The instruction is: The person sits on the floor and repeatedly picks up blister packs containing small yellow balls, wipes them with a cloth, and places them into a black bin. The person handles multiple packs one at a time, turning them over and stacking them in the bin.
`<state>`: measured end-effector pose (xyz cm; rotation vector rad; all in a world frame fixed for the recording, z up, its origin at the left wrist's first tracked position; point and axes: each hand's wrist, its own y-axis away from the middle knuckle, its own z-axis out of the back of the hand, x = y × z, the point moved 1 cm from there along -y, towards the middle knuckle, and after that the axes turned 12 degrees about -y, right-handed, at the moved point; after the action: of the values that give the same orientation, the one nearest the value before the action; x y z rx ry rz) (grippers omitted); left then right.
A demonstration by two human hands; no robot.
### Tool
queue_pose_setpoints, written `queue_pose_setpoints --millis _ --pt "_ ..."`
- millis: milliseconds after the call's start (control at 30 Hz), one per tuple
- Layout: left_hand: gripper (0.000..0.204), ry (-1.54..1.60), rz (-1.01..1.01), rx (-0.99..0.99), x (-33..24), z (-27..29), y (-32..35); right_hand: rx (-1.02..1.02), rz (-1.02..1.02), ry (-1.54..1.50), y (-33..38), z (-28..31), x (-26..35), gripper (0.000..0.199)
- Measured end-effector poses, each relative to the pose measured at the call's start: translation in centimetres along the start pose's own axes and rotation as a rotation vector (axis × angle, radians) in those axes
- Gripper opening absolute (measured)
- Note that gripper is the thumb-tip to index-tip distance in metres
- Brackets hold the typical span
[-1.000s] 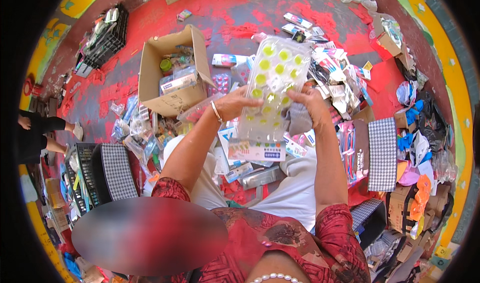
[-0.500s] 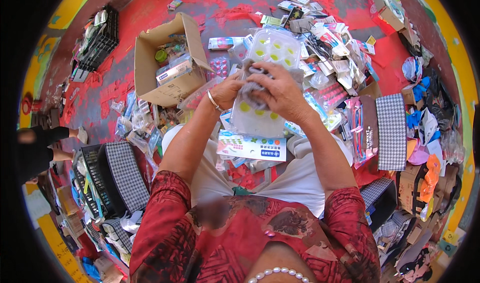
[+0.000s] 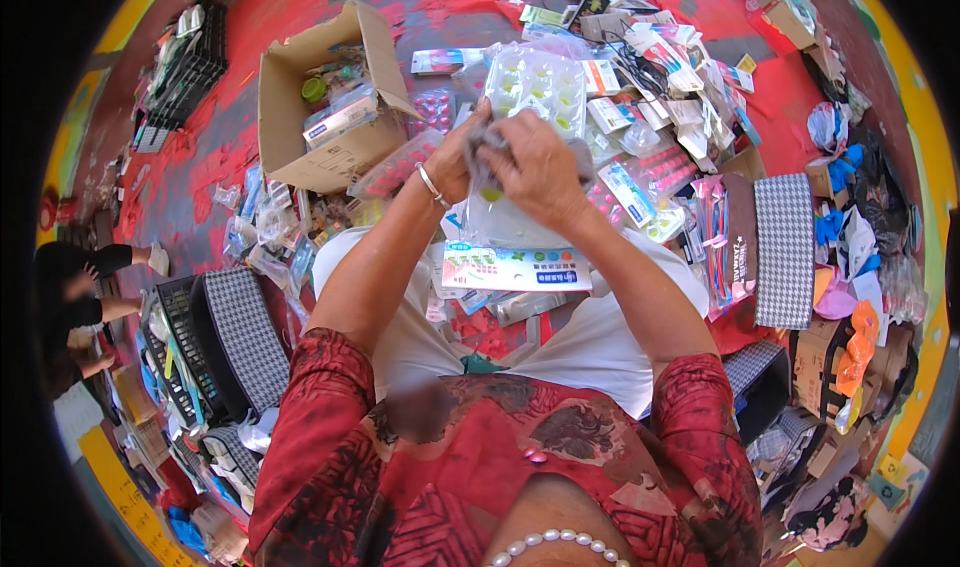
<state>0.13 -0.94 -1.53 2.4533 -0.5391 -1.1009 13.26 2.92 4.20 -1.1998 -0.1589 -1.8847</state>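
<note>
A white ice cube tray [image 3: 541,89] with yellow-green round bottoms is propped up before my lap. My left hand [image 3: 452,167] grips its left edge, the fingers mostly hidden behind it. With my right hand [image 3: 540,172] I press a crumpled grey cloth [image 3: 484,150] against the tray, close to my left thumb. The cloth and my right hand cover the tray's middle. Below the tray, a white printed carton [image 3: 515,270] with a green and pink picture lies across the gap between my knees.
An open cardboard box [image 3: 335,147] with mixed goods stands at the far left. Small packaged goods [image 3: 660,77] pile up at the far right. Checked-cloth chairs [image 3: 783,252] flank me. At the left edge another person's dark clothes and hands [image 3: 80,282] show.
My right hand has moved slightly down, its fingers drawn closer around the cloth. The tray has tilted a little. The whole view has shifted slightly, and the carton looks more tilted.
</note>
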Motion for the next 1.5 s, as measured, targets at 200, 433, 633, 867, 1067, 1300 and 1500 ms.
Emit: queue_pose_setpoints --millis 200,433,633,867,1067,1300,1500 --pt "0.044 -0.056 -0.167 -0.023 -0.6 -0.5 0.3 0.336 0.293 -0.035 2.7 0.0 2.0 0.026" --pt "0.044 -0.256 -0.083 -0.057 -1.7 -2.2 1.9 -0.272 -0.155 0.331 -1.3 8.2 -1.7 0.021" --pt "0.074 -0.472 -0.331 0.096 -0.4 -4.7 2.0 -0.427 0.149 0.193 -2.7 7.3 -2.0 0.017" --pt "0.092 -0.601 -0.357 0.205 -0.3 -4.3 2.7 -0.564 -0.147 0.407 -2.8 10.9 -8.2 0.021" --pt "0.09 -0.687 -0.329 0.179 -0.8 -4.5 3.1 -0.544 -0.22 -0.146 -3.8 11.9 -6.8 0.018" --pt "0.084 -0.626 -0.394 0.08 -1.3 -3.6 3.4 -0.452 -0.175 0.031 -2.6 11.6 -9.5 0.025" --pt "0.068 -0.164 -0.339 -0.098 -2.5 -1.5 3.1 -0.845 -0.431 -0.131 -1.9 14.8 -10.6 0.028"
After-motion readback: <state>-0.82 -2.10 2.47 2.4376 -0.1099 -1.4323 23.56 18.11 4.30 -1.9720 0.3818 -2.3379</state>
